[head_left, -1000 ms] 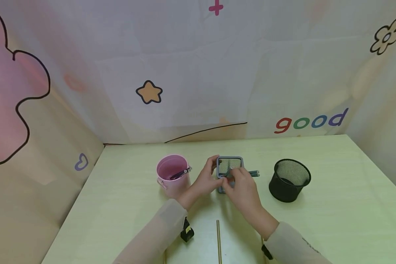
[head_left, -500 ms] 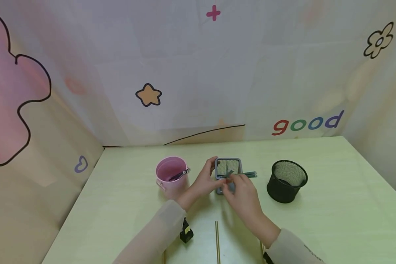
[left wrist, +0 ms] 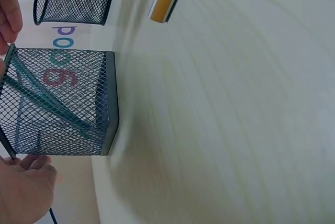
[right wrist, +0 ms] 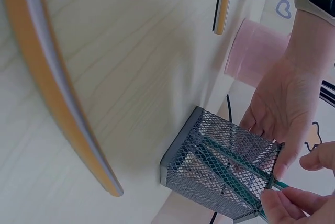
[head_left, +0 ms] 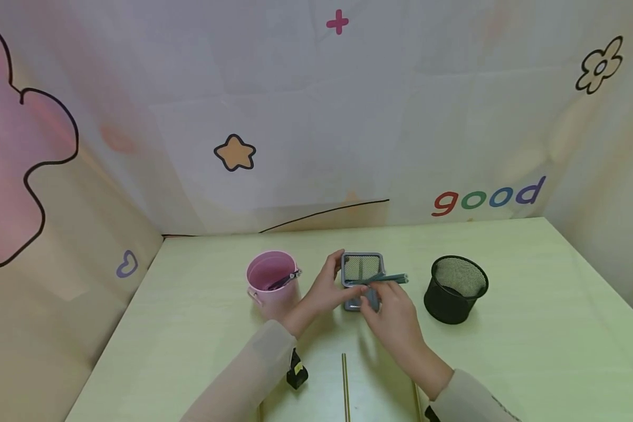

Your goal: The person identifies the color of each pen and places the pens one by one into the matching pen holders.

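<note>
My left hand (head_left: 327, 290) grips the grey square mesh pen holder (head_left: 363, 266), with its thumb across the near rim and its fingers at the left side. Green pencils (head_left: 398, 278) stand inside it and lean over the right rim. Through the mesh in the right wrist view, the pencils (right wrist: 227, 174) slant towards the rim. Over the near right corner, my right hand (head_left: 395, 313) touches the pencils with its fingertips. Its thumb stands apart from the fingers. In the left wrist view, only part of the right hand (left wrist: 8, 12) shows at the edge.
Left of the holder stands a pink bucket (head_left: 261, 299) with dark slender items (head_left: 283, 281) inside. A round black mesh holder (head_left: 451, 299) stands to the right. Narrow orange-and-grey strips, one in the middle (head_left: 345, 387), lie on the pale table (head_left: 533, 328) nearer me.
A pencil that stood tilted at the right fingertips now leans right beside the other pencils. The right thumb has moved away from the fingers. The left hand keeps its hold.
</note>
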The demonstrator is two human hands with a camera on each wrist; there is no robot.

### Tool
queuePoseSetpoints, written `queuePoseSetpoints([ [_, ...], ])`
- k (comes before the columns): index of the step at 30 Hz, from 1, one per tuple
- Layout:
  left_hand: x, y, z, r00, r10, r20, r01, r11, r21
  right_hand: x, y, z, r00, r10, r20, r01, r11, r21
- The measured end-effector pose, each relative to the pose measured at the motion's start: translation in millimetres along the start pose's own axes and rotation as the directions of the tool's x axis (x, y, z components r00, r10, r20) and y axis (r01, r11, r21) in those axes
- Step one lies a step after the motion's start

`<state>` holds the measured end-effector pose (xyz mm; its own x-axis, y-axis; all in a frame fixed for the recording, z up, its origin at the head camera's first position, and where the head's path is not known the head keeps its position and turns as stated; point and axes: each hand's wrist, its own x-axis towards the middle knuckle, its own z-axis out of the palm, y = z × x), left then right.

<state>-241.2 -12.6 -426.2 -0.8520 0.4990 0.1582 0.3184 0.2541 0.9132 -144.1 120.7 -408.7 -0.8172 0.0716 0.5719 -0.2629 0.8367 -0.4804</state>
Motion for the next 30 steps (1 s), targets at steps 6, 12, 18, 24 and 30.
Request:
queuePoseSetpoints([
  [6,2.6,-10.2,0.8,0.999,-0.017,-0.027,0.018,1.000,0.023,-2,0,-2.1,1.000,0.025,0.006,-0.025,1.000,0.014],
  [12,-1.7,-7.6,0.0,0.998,-0.028,-0.056,0.033,0.996,0.081,-4,1,-7.4,0.999,0.036,0.015,-0.036,0.999,0.019],
  [18,-10.8,-3.5,-1.4,0.996,-0.021,-0.081,0.033,0.989,0.143,-8,4,-18.3,0.999,-0.007,-0.038,0.007,1.000,0.022],
  [24,-21.8,-1.1,-2.6,0.995,-0.013,-0.102,0.030,0.986,0.166,-11,9,-31.4,0.993,-0.058,-0.099,0.060,0.998,0.012],
  [30,-35.3,3.4,-1.8,0.996,-0.017,-0.093,0.037,0.977,0.211,-14,14,-44.2,0.991,-0.069,-0.117,0.069,0.998,-0.002],
])
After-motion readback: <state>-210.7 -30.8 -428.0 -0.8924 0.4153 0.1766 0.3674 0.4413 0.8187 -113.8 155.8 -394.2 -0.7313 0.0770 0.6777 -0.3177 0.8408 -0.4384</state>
